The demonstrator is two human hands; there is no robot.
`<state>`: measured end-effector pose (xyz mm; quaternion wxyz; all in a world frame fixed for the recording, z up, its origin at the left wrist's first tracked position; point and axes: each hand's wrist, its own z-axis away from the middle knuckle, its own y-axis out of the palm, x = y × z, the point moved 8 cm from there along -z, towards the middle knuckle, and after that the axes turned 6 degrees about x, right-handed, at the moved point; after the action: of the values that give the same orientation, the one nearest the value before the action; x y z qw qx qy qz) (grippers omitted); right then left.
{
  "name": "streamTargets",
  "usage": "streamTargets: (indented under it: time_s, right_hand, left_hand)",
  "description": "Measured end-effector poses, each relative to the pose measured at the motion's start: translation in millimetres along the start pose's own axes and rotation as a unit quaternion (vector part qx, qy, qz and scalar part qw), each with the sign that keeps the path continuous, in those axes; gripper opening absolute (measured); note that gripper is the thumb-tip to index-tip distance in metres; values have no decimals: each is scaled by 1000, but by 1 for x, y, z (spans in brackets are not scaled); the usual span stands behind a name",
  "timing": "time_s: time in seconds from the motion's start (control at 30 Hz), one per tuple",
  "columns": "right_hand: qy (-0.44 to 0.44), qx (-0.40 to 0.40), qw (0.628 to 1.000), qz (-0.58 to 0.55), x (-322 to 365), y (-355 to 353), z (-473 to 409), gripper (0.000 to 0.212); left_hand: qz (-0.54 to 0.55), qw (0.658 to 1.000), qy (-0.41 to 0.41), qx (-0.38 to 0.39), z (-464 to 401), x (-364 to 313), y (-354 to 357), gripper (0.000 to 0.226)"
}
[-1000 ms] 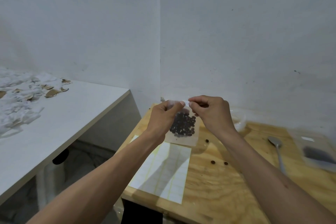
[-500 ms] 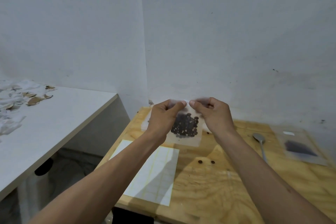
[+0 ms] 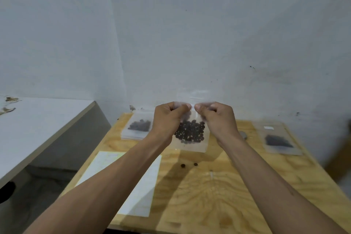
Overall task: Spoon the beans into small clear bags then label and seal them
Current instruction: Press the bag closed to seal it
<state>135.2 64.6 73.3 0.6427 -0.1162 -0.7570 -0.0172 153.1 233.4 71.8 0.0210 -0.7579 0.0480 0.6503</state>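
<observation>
At mid-frame the left hand [image 3: 167, 118] and right hand [image 3: 216, 119] still pinched the top edge of the bag [image 3: 190, 133] of beans [image 3: 190, 132], their grip unchanged from a second earlier above the tabletop [image 3: 218, 186], so sealing probably remained unfinished.

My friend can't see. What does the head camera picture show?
Two hands, left hand and right hand, pinch the top of a clear bag of dark beans above a wooden table. Two loose beans lie below.
</observation>
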Motion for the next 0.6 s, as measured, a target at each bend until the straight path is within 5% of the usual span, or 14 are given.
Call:
streamTargets:
  time_s: [0.1,0.3,0.43,0.6]
  right_hand:
    - [0,-19,1000,20,-3,-28,0,18]
    - [89,73,993,-13,-34,-102,17,29]
    - [147,-68,987,0,-64,-177,27,47]
    - [150,-194,963,114,-75,-236,43,54]
  left_hand:
    - [16,1000,-1,-6,-3,3,29,16]
    - [82,994,-68,30,-14,18,98,25]
    - [-61,978,-133,152,-8,47,160,51]
    - [-135,970,-72,191,-1,74,226,71]
